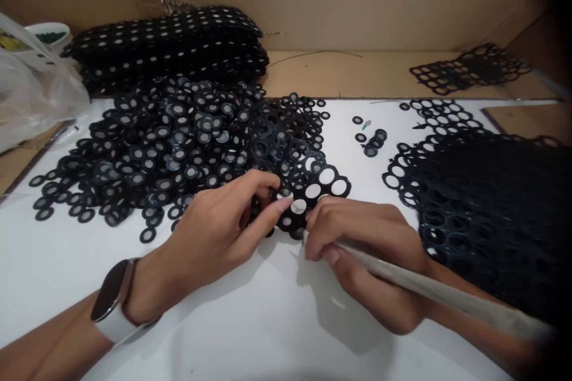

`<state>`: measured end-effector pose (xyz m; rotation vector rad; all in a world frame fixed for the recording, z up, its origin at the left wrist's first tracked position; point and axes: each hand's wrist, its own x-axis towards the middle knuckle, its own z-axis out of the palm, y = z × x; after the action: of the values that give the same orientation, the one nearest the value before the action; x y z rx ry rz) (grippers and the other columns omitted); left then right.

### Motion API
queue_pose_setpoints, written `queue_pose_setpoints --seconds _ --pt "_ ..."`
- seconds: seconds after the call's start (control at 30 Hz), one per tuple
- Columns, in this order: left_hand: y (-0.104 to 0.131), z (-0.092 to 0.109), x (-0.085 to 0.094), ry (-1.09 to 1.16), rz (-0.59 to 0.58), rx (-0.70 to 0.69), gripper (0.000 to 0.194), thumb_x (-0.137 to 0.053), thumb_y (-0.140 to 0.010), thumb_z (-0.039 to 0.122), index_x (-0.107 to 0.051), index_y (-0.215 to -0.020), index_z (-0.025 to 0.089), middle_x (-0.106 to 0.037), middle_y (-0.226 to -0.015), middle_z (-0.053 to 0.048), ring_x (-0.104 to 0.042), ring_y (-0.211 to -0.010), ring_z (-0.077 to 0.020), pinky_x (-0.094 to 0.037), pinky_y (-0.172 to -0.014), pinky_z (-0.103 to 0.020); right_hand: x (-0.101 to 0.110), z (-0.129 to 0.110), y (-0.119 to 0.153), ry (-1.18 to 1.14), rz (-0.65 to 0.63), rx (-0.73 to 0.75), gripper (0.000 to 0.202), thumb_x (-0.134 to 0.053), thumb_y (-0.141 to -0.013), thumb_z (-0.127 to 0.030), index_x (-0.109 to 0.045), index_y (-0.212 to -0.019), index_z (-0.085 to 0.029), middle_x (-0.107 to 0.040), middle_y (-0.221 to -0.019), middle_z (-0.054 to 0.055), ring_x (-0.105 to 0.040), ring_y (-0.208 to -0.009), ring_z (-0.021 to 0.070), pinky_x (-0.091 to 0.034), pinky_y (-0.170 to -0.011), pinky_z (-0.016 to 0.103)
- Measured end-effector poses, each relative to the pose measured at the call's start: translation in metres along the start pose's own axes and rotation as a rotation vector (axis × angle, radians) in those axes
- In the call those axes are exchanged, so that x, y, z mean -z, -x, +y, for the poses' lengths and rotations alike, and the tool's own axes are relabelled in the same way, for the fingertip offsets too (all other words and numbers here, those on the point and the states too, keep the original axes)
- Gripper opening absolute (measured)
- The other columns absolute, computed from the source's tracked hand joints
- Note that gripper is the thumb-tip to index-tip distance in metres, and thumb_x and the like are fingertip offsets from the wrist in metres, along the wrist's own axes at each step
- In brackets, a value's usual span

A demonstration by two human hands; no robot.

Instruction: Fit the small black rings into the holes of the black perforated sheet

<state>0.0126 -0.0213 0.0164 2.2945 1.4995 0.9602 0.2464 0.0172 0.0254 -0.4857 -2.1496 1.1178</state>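
Observation:
My left hand (223,226) pinches the left edge of a small black sheet with round holes (332,191), thumb on top and forefinger curled behind. It wears a watch with a pale strap (111,303). My right hand (370,256) is closed round a long, slender grey stick-like tool (420,286), whose tip sits by the sheet's lower edge. What kind of tool it is, I cannot make out; the fingers partly cover its tip. White shows through most of the sheet's holes. Right behind the sheet spreads a big heap of black rings (179,137).
A stack of black perforated sheets (491,196) lies to the right, another bundle of dotted black sheets (174,41) at the back left. Several loose rings (370,149) lie between. A plastic bag (36,89) and white tub (56,36) stand far left. Cardboard (379,0) walls the back.

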Motion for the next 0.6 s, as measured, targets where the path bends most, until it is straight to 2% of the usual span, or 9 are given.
queue_pose_setpoints --seconds 0.13,0.27,0.33,0.43,0.5,0.6 --pt "0.0019 -0.0011 -0.0012 0.029 0.016 0.039 0.023 -0.068 -0.101 0.034 -0.054 -0.112 0.020 -0.059 -0.075 0.009 -0.046 -0.050 -0.0023 -0.037 -0.048 -0.017 0.0021 0.0013 0.0031 -0.069 0.033 -0.076 0.017 -0.058 -0.083 -0.008 -0.068 -0.091 -0.020 -0.062 -0.077 0.003 -0.058 -0.069 0.0163 -0.044 -0.064 0.030" --pt "0.0019 0.0002 0.0021 -0.018 -0.037 -0.017 0.016 -0.066 -0.102 0.036 -0.064 -0.108 0.022 -0.046 -0.060 0.010 -0.042 -0.048 -0.0040 -0.033 -0.048 -0.020 0.0060 0.0027 0.0049 -0.132 0.035 -0.099 0.018 -0.054 -0.091 -0.008 -0.068 -0.095 -0.019 -0.064 -0.082 0.001 -0.059 -0.072 0.0124 -0.044 -0.065 0.026" --pt "0.0017 0.0012 0.0040 -0.028 -0.075 -0.050 0.020 -0.064 -0.103 0.038 -0.067 -0.114 0.022 -0.053 -0.065 0.009 -0.043 -0.050 -0.0044 -0.035 -0.050 -0.020 0.0073 0.0021 0.0049 -0.134 0.038 -0.117 0.017 -0.053 -0.095 -0.010 -0.067 -0.096 -0.018 -0.063 -0.081 0.000 -0.058 -0.071 0.0113 -0.043 -0.064 0.025" --pt "0.0018 0.0015 0.0049 -0.022 -0.113 -0.111 0.029 -0.065 -0.102 0.040 -0.066 -0.123 0.020 -0.070 -0.089 0.004 -0.049 -0.056 -0.0040 -0.040 -0.055 -0.020 0.0073 -0.0003 0.0043 -0.145 0.057 -0.139 0.016 -0.051 -0.098 -0.013 -0.067 -0.095 -0.018 -0.063 -0.082 0.000 -0.059 -0.073 0.0109 -0.043 -0.065 0.025" --pt "0.0022 0.0009 0.0041 -0.021 -0.115 -0.146 0.034 -0.067 -0.101 0.041 -0.065 -0.126 0.019 -0.073 -0.100 0.003 -0.053 -0.060 -0.0037 -0.042 -0.058 -0.020 0.0065 -0.0020 0.0039 -0.156 0.056 -0.134 0.018 -0.050 -0.100 -0.014 -0.066 -0.095 -0.018 -0.063 -0.083 0.000 -0.059 -0.075 0.0106 -0.043 -0.066 0.025" --pt "0.0028 -0.0005 0.0018 -0.034 -0.095 -0.157 0.033 -0.068 -0.101 0.041 -0.066 -0.125 0.019 -0.073 -0.095 0.004 -0.053 -0.060 -0.0032 -0.041 -0.057 -0.019 0.0056 -0.0040 0.0040 -0.167 0.032 -0.113 0.019 -0.048 -0.099 -0.013 -0.066 -0.094 -0.017 -0.064 -0.084 0.000 -0.061 -0.078 0.0106 -0.045 -0.069 0.025"
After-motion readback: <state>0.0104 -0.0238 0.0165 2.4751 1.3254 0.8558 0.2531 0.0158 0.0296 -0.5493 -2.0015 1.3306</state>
